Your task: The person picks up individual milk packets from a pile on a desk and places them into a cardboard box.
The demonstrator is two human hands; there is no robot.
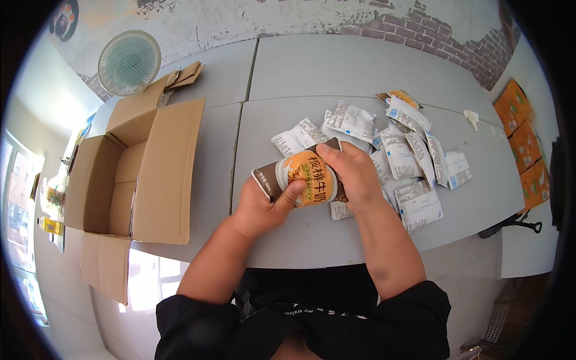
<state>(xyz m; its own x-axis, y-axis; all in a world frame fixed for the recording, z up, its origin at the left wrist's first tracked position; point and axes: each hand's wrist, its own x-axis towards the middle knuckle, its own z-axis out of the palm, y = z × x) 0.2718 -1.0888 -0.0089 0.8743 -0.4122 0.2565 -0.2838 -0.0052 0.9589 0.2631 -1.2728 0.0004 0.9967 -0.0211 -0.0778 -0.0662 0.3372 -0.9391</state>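
Between my two hands is a brown and orange drink pouch [309, 177], held up in front of me over the table. My left hand [264, 204] grips its left end, thumb lying across the front. At the other end my right hand [354, 171] is closed round it, thumb pressed on the top right corner. Behind and to the right lies a loose heap of white printed pouches [402, 156], partly hidden by my right hand. One orange and brown pouch [401, 97] rests at the heap's far edge.
An open cardboard box [165, 174] stands at the left with its flaps spread. Behind it is a round mesh fan [129, 63]. A crumpled white scrap [471, 119] lies on the grey table [300, 72] at right. Orange boxes [522, 144] are stacked beyond the right edge.
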